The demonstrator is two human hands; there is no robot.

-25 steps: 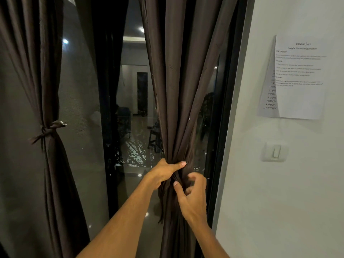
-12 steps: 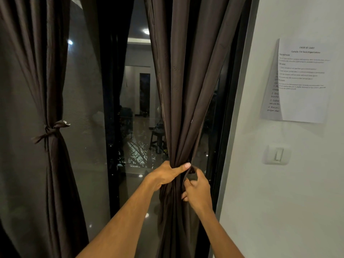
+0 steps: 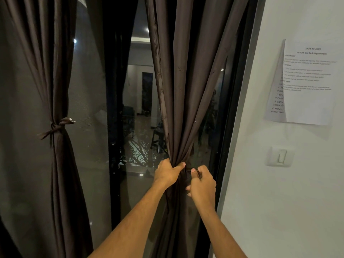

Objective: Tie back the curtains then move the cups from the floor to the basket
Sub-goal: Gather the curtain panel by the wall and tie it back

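A dark brown right curtain [image 3: 188, 86] hangs in front of the glass door, gathered into a bunch at waist height. My left hand [image 3: 167, 173] grips that bunch from the left, thumb across the folds. My right hand [image 3: 202, 183] sits just to its right, fingers curled round a dark strip of fabric at the bunch. The left curtain [image 3: 55, 164] is cinched by a knotted tie-back [image 3: 55, 126]. No cups or basket are in view.
A dark glass door [image 3: 134, 118] with a black frame lies between the curtains. To the right is a white wall with a taped paper sheet [image 3: 307, 82] and a light switch [image 3: 280, 156].
My right hand has closed from loose fingers onto the strip beside the bunch and drawn close to my left hand. The camera has shifted slightly.
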